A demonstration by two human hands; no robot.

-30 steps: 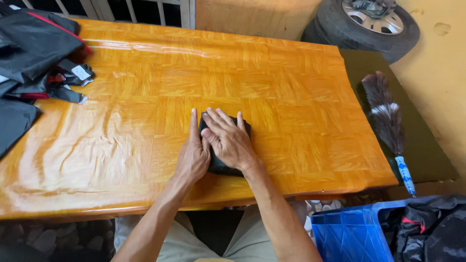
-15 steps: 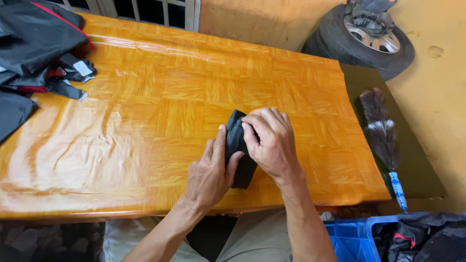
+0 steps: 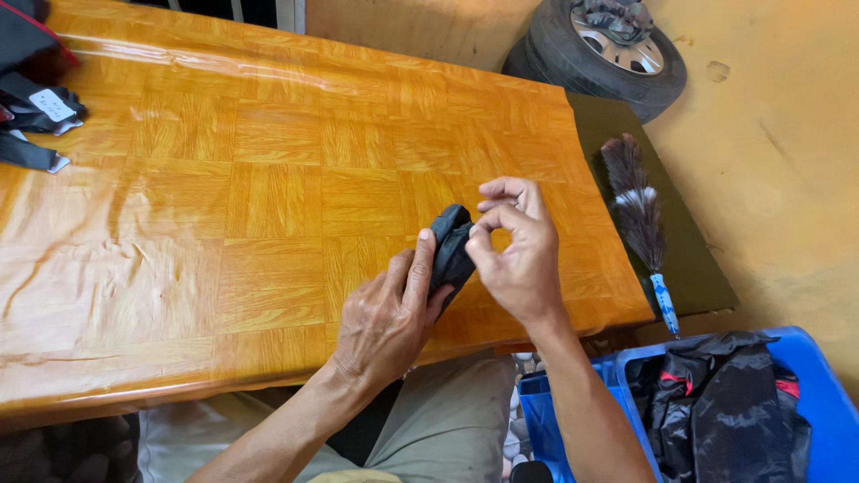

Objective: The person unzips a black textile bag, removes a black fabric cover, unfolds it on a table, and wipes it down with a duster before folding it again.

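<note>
Both hands were closed on a folded black cloth (image 3: pixel 450 246), held on edge just above the bench (image 3: pixel 224 197): left hand (image 3: pixel 389 317) gripping its side, right hand (image 3: pixel 514 255) pinching its top. Folding seemed underway; further tucking would need a steady pinch.

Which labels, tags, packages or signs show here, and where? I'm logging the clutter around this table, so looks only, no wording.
White tag: small pale rectangle on the dark straps at the table's far left edge; its print is too small to make out.
Blue bin: lower right on the floor, open-topped, holding black fabric with red trim.
No signs, screens or printed packages show; the left hand and right hand hold only a plain black folded piece.
</note>
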